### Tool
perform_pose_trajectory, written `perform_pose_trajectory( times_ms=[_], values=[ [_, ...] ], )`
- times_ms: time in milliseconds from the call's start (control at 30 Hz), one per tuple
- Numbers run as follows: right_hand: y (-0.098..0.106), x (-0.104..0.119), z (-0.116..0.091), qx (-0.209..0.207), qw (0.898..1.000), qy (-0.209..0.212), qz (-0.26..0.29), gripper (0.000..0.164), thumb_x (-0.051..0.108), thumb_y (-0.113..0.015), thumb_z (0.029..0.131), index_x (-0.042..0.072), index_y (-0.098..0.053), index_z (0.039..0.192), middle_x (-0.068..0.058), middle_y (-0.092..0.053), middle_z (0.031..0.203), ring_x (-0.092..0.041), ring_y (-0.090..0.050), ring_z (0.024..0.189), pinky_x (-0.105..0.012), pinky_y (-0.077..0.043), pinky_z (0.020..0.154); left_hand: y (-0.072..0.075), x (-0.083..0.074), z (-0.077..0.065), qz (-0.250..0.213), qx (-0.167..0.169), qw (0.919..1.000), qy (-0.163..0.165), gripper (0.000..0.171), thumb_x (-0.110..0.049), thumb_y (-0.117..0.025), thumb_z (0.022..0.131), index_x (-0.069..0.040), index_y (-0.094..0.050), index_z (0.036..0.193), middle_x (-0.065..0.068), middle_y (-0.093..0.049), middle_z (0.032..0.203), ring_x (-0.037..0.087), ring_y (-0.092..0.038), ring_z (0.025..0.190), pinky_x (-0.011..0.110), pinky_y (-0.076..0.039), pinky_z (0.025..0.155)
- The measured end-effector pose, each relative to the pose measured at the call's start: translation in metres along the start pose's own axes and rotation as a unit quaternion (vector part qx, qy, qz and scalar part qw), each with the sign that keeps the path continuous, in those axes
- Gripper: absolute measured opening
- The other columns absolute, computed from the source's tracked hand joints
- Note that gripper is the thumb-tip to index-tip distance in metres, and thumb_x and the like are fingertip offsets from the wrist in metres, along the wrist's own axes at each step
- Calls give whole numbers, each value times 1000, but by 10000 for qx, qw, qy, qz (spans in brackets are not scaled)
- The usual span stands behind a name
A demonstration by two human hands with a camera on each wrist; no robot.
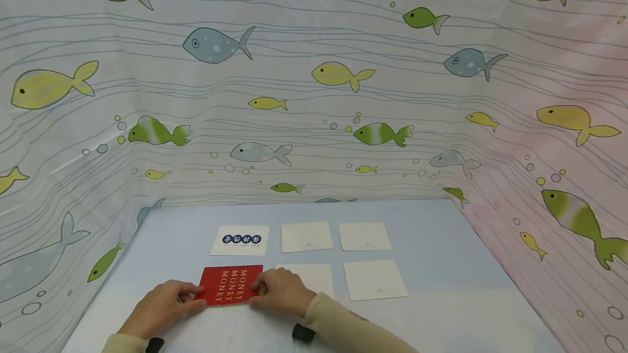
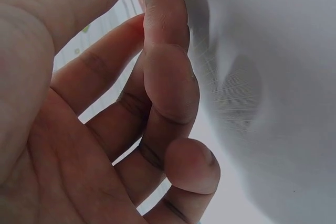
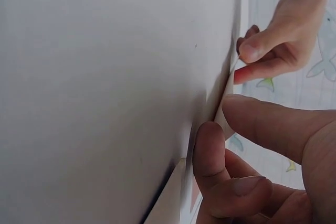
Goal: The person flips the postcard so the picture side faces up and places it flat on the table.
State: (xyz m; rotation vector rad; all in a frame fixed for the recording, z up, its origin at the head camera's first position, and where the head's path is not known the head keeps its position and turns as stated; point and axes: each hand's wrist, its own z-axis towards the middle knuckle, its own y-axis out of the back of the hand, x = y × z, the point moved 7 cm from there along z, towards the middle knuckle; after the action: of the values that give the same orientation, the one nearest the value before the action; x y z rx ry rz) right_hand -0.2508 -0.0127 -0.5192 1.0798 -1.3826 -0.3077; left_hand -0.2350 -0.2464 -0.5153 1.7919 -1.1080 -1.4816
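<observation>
A red card (image 1: pixel 233 286) with MONEY on it three times is between two hands. The left hand (image 1: pixel 164 306) pinches its left edge between thumb and fingers. The right hand (image 1: pixel 285 291) pinches its right edge the same way. So the fingers touch the card on both sides. It is low over the tabletop (image 1: pixel 441 315), but I can't quite tell if its bottom touches. Just behind it lies a white card with blue dots (image 1: pixel 240 249). To the right are four plain white cards (image 1: pixel 375 277), and the right hand covers part of one.
</observation>
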Motion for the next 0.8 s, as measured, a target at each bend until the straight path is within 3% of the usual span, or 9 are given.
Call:
perform_pose_trajectory(
  times_ms=[433, 800],
  values=[
    [0, 0, -1, 3, 10000, 6, 6, 23, 27, -83, 85, 18, -78, 106, 14, -58, 69, -4, -53, 64, -23, -43, 61, 0, 1, 1, 80, -20, 10000, 32, 52, -41, -85, 79, -5, -75, 115, -3, -59, 77, 16, -52, 78, 35, -46, 67],
    [-1, -3, 0, -8, 10000, 21, 55, 17, 28, -78, 89, 19, -79, 104, 14, -59, 72, -4, -52, 66, -24, -43, 60, 1, -1, 0, 163, -194, 9997, 33, 37, -38, -80, 85, -10, -78, 109, -4, -59, 75, 16, -51, 75, 35, -43, 63]
  ],
)
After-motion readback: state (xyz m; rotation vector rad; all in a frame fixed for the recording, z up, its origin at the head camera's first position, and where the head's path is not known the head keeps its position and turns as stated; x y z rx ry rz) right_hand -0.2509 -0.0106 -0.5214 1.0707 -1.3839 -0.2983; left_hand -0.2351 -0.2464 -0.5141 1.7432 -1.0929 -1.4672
